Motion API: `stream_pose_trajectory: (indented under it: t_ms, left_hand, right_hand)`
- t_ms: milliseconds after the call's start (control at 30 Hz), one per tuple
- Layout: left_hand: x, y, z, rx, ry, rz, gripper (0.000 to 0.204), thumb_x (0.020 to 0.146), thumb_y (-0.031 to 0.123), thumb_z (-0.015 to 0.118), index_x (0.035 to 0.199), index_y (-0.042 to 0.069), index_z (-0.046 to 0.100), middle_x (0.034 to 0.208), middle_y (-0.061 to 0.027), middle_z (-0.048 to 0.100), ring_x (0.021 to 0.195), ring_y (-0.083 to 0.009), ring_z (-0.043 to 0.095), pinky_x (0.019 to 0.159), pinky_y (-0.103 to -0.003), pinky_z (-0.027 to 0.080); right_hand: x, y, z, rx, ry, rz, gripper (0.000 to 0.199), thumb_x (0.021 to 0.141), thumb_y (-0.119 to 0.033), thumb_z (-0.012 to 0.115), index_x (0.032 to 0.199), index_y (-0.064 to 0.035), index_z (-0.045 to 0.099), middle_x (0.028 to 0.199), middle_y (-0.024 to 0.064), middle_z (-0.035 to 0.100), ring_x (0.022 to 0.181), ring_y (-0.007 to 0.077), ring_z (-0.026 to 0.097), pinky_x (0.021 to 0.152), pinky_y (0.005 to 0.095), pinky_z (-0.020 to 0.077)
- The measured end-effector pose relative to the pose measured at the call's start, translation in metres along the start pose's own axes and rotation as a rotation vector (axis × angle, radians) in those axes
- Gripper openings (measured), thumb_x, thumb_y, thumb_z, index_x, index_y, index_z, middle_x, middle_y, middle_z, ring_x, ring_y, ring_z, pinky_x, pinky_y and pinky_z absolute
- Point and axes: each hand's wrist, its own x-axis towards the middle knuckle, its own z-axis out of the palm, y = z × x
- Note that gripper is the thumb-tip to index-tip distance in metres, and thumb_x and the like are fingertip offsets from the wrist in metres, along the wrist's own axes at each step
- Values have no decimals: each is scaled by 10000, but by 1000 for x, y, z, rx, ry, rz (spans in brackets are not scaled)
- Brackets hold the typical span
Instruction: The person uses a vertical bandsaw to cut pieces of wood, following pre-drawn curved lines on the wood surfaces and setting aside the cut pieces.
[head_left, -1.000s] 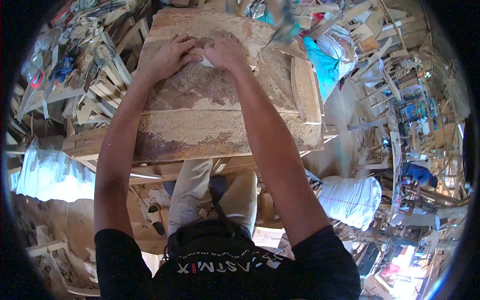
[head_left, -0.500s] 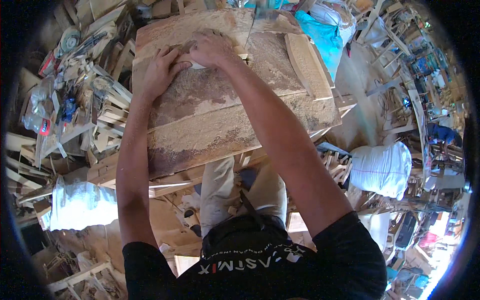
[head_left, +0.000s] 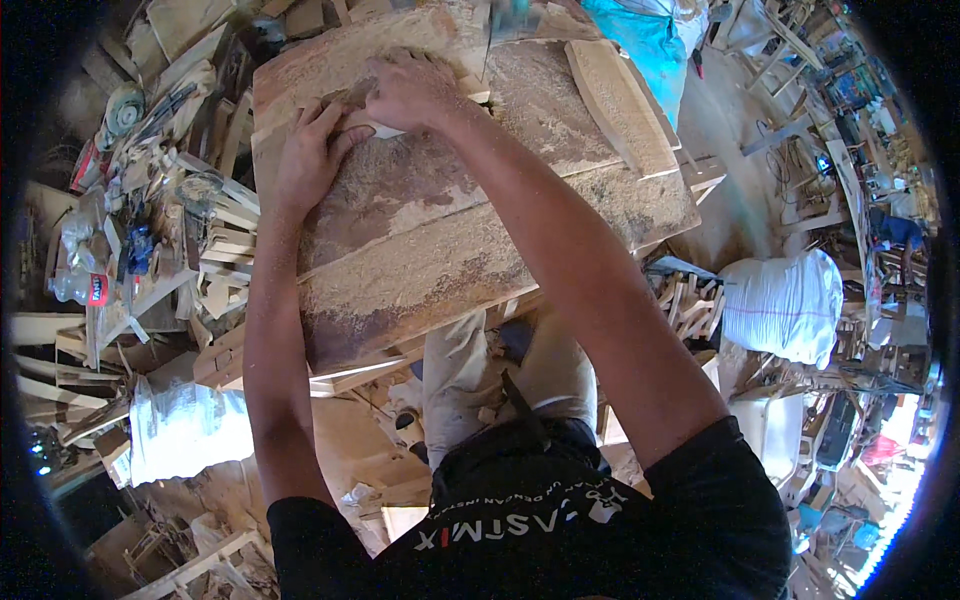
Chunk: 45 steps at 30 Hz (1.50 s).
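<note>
Pale wood (head_left: 387, 130) shows on the table (head_left: 380, 195), just right of the left grip (head_left: 325, 140) and partly under the right grip (head_left: 410, 92). The left grip is partly open, thumb and fingers parted, the thumb tip reaching the wood; whether it pinches, I cannot tell. The right grip is bent over the wood with its fingertips hidden, so how far it is closed cannot be told. Just right of the right grip a light block (head_left: 475, 90) pokes out, perhaps part of the same wood, beside a thin, upright blade (head_left: 487, 62). Well right of both grips lies a long board (head_left: 620, 105), with a blue bag (head_left: 645, 45) past it. Sawdust (head_left: 430, 275) coats the table on the body side of the grips. Left of the left grip, off the table, scraps (head_left: 232, 235) are heaped near a clear bottle (head_left: 75, 287).
</note>
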Motion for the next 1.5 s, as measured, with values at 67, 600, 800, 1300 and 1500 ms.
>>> stream_pose_trajectory:
  t_ms: [67, 600, 800, 1300, 1500]
  left_hand:
    - [-2, -1, 1, -5, 52, 17, 482, 975, 527, 615, 1333, 206, 649, 1260, -90, 691, 1096, -331, 682, 860, -468, 556]
    - [-1, 1, 1, 14, 77, 40, 495, 977, 529, 614, 1338, 192, 647, 1206, -101, 697, 1088, -341, 679, 844, -480, 551]
    - [-1, 1, -3, 61, 37, 18, 519, 977, 528, 616, 1351, 169, 641, 1228, -101, 692, 1089, -349, 682, 856, -474, 558]
    - [-2, 9, -4, 27, 93, 27, 471, 948, 519, 661, 1251, 159, 681, 1168, -112, 705, 1006, -355, 702, 804, -474, 559]
    - [-5, 23, -14, -160, 25, -59, 426, 956, 378, 708, 1185, 23, 654, 1220, -244, 652, 1154, -480, 568, 990, -520, 465]
  right_hand:
    - [0, -2, -1, 13, -16, 1, 707, 896, -358, 545, 1545, -95, 452, 1574, 237, 441, 1449, 411, 437, 1203, 530, 343]
    - [6, -1, 2, -21, -29, 16, 720, 893, -380, 532, 1554, -108, 443, 1570, 222, 454, 1463, 393, 420, 1222, 518, 320]
    - [6, -2, -1, -8, -77, 17, 710, 900, -377, 524, 1556, -117, 440, 1602, 219, 406, 1474, 420, 391, 1230, 540, 294]
    - [8, 1, 3, 28, -71, 27, 811, 833, -455, 628, 1576, -200, 426, 1632, 196, 373, 1493, 413, 370, 1227, 563, 288]
    - [8, 2, 5, 26, -58, 25, 779, 840, -458, 638, 1566, -253, 442, 1635, 164, 378, 1489, 412, 377, 1225, 562, 300]
